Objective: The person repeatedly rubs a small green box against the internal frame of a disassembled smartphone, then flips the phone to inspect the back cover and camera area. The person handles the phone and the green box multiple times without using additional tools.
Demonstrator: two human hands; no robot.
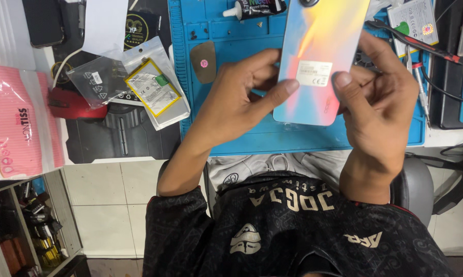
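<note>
The left hand (pixel 231 100) grips the left long edge of a smartphone (pixel 321 56), its thumb pressed flat on the glossy back near a small white rectangular label (pixel 314 73), the other fingers curled behind. The right hand (pixel 380 97) holds the opposite edge, thumb tip resting just beside the same label, fingers folded under the phone. So both hands are closed on the phone, which is held back-side up above a blue work mat (pixel 226 41) on the desk (pixel 139 138). The phone's back shimmers from pale blue through yellow to orange-pink; its long axis runs away from the person, leaning slightly right, with the camera end at the far top edge of the view. Left of the left hand, on the mat, lies a brown teardrop-shaped pick (pixel 204 61). Farther left, a clear pouch holding a flat battery with a yellow-edged label (pixel 155 90) overlaps the mat's edge, beside an empty clear pouch (pixel 94 82) and a pink striped bag (pixel 16 123). A black glue bottle (pixel 254 7) lies at the mat's far edge.
</note>
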